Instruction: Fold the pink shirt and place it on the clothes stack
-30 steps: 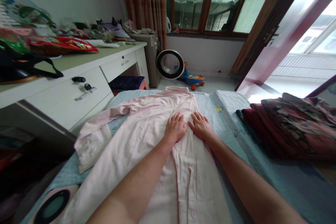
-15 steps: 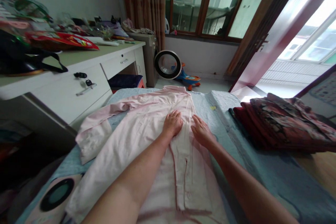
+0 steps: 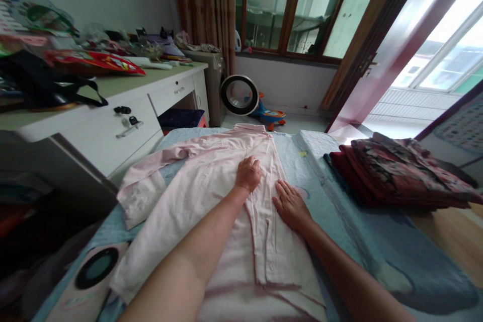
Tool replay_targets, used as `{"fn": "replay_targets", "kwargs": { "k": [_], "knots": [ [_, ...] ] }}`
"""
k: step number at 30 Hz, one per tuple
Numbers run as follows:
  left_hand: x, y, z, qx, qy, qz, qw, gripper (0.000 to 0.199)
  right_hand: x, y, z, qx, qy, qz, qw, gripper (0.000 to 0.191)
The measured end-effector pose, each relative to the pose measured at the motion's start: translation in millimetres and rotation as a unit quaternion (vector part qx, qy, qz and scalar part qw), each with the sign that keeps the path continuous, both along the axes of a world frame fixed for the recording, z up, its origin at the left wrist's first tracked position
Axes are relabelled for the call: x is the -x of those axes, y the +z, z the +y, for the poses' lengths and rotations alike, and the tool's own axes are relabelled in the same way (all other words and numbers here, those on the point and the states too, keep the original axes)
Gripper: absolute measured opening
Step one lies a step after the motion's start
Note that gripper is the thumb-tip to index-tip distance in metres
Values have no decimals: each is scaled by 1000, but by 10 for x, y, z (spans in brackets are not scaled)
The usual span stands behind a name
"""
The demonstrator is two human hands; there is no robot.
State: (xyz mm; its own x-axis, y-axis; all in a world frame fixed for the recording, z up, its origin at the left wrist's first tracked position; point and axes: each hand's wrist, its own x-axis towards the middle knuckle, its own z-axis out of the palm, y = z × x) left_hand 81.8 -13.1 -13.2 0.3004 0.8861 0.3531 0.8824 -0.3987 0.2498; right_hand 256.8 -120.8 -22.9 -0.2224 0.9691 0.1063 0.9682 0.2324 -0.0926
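Note:
A pale pink button-up shirt (image 3: 199,196) lies spread on the bed, its collar pointing away from me. One sleeve (image 3: 145,181) reaches out to the left. The other sleeve (image 3: 277,261) is folded back over the body, its buttoned cuff toward me. My left hand (image 3: 249,173) is curled closed on the fabric at the upper part of this folded sleeve, where the cloth bunches into creases. Flat on the shirt's right folded edge rests my right hand (image 3: 290,205), fingers stretched out. The fingertips of my left hand are partly hidden.
A stack of folded dark red and patterned clothes (image 3: 400,173) sits on the right of the blue bed cover (image 3: 320,176). A white desk (image 3: 132,126) loaded with items stands at left. Beyond the bed are a washing machine with its round door (image 3: 239,94) open and a blue ride-on toy (image 3: 269,114).
My left hand has curled its fingers, and the cloth beside it has creased. The right hand has shifted slightly toward me, and the folded cuff lies a little farther away.

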Motion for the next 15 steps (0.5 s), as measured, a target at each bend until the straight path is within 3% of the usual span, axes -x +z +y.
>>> {"fn": "replay_targets", "kwargs": {
  "k": [7,15],
  "knots": [
    [77,58,-346,32,-53,60,996,28,10,1,17,-1,-7,9,1000,52],
    [210,31,-1125,111,-83,104,985,57,-4,-35,6,-31,-2,31,999,48]
  ]
}}
